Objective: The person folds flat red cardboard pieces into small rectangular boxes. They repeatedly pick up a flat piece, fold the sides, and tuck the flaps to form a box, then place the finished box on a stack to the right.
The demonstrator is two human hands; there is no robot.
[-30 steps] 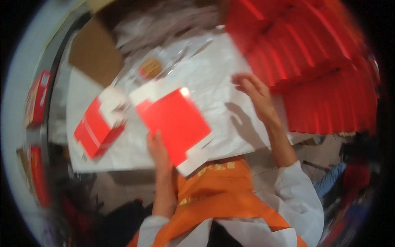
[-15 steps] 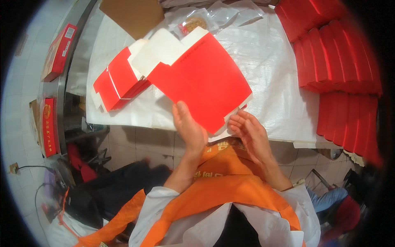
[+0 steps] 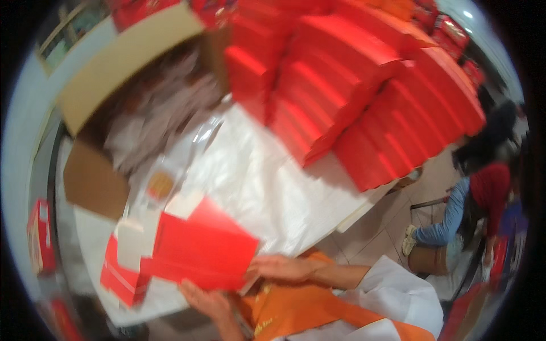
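Both my hands hold a flat red cardboard box blank (image 3: 202,250) with white flaps, low over the near edge of the white-covered table (image 3: 267,187). My left hand (image 3: 207,301) grips its lower edge from beneath. At the blank's right edge my right hand (image 3: 281,266) holds it, fingers pointing left. The picture is blurred by motion. More red and white folded boxes (image 3: 122,278) lie just left of the blank.
A big stack of red boxes (image 3: 364,96) fills the far right of the table. An open brown carton (image 3: 114,62) with clear plastic bags (image 3: 159,119) stands at the far left. A person in red and blue (image 3: 478,210) sits on the right.
The view has swung up and right, bringing the red stacks and the brown carton into sight. The red blank now sits lower left, and my right hand has shifted to its right edge.
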